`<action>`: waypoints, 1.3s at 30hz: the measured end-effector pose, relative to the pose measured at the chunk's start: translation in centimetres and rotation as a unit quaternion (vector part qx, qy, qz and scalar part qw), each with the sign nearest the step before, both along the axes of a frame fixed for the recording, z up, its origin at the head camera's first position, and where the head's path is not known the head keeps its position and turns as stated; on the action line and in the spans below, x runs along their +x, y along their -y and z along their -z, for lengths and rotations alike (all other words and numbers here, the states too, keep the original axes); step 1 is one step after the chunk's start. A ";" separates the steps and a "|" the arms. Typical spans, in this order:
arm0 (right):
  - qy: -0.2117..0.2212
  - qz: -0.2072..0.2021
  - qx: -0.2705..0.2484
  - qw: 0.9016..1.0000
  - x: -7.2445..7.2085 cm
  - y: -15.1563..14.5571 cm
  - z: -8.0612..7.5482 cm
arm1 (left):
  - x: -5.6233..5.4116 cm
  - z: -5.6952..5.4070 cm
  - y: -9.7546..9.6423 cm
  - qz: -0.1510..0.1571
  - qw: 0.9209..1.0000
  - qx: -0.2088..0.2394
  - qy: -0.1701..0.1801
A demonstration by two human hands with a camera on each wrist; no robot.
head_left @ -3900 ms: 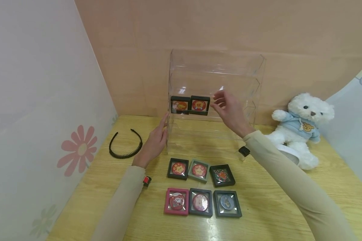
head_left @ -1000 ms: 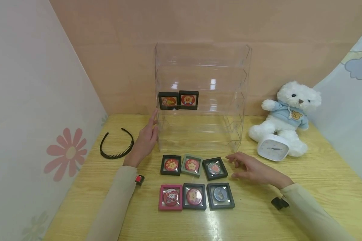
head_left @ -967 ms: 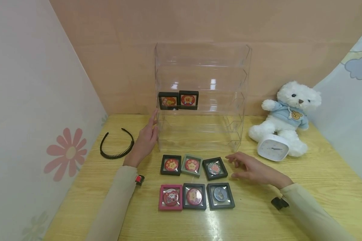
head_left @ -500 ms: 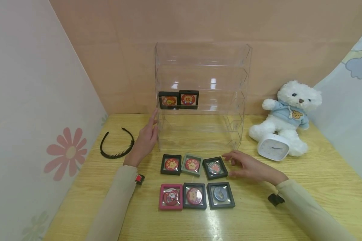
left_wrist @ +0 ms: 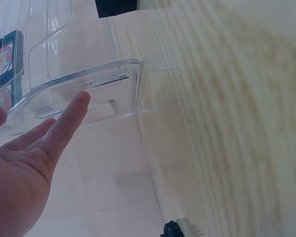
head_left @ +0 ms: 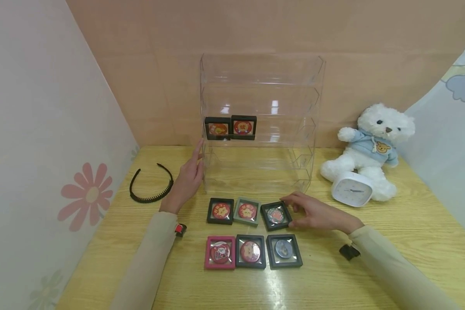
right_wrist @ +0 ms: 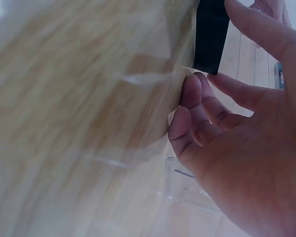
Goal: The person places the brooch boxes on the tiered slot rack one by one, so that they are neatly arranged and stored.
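My left hand [head_left: 187,180] rests with extended fingers against the left side of the clear acrylic display rack [head_left: 261,165]. My right hand [head_left: 317,214] spans a black-edged square display frame [head_left: 276,215] on the table, thumb and forefinger at its right-hand corners; the right wrist view shows both fingertips meeting the dark edge [right_wrist: 211,37]. To its left lie a green frame [head_left: 247,211] and a black frame [head_left: 220,211] with red badges. A pink frame [head_left: 220,252] and two dark frames [head_left: 250,251] form the nearer row. Two black frames [head_left: 243,127] stand on a rack tier.
A black toothed headband [head_left: 151,199] lies left on the wooden table [head_left: 314,284]. At right a white teddy bear [head_left: 377,146] in a blue top sits behind a white clock [head_left: 351,190]. Walls close in the back and left side.
My right hand has come down from the rack to the table, then slid left onto the black-edged frame at the right of the farther row. My left hand stays against the rack.
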State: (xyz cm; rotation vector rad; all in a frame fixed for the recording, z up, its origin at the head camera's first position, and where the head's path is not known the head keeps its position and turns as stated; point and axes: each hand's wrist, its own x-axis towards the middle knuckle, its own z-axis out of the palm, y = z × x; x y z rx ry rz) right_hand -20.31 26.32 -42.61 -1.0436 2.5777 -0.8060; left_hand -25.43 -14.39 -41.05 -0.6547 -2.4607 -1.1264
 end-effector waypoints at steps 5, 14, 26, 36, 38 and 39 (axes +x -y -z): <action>0.015 0.014 -0.001 1.000 0.1 0.1 0.0 | 0.0 0.0 0.0 0.000 1.000 0.001 0.006; 0.058 0.044 -0.041 0.997 0.4 0.3 -0.1 | -0.1 0.1 0.1 0.003 1.000 0.004 0.003; 0.029 0.060 -0.070 0.995 0.6 0.6 -0.2 | -0.1 0.0 0.0 0.000 1.000 0.003 0.008; 0.025 0.070 -0.124 0.990 1.0 0.2 -0.6 | -0.1 0.1 0.0 -0.001 1.000 0.001 0.008; 0.008 0.075 -0.119 0.990 1.0 0.2 -0.6 | -0.2 0.2 0.0 -0.002 1.000 0.000 0.008; -0.006 0.076 -0.116 0.990 1.0 0.2 -0.7 | -0.2 0.2 0.0 -0.002 1.000 -0.001 0.008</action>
